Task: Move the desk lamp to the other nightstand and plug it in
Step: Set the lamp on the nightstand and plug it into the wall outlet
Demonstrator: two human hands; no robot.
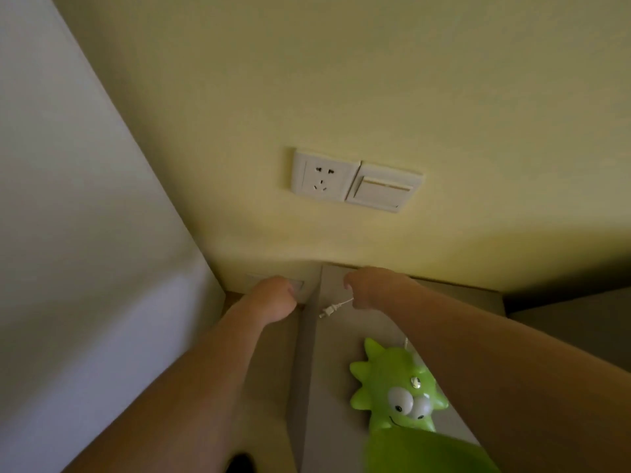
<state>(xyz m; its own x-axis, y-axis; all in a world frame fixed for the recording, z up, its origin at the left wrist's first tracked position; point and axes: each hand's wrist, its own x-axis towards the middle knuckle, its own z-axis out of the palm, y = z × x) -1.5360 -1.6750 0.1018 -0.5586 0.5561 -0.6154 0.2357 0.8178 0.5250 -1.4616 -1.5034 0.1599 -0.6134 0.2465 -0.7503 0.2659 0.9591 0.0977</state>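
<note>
A green cartoon-faced desk lamp (399, 397) stands on the grey nightstand (338, 387) at the lower right. My right hand (372, 288) is closed on the lamp's white cord, and the two-pin plug (327, 311) dangles just left of it above the nightstand's back corner. My left hand (273, 298) is a closed fist held left of the nightstand, low against the wall, with nothing visible in it. A white wall socket (321, 175) sits on the yellow wall above both hands, with no plug in it.
A white rocker switch (384, 189) adjoins the socket on its right. A white panel or curtain (68, 233) fills the left side. A faint low plate (297, 285) shows on the wall behind my left hand.
</note>
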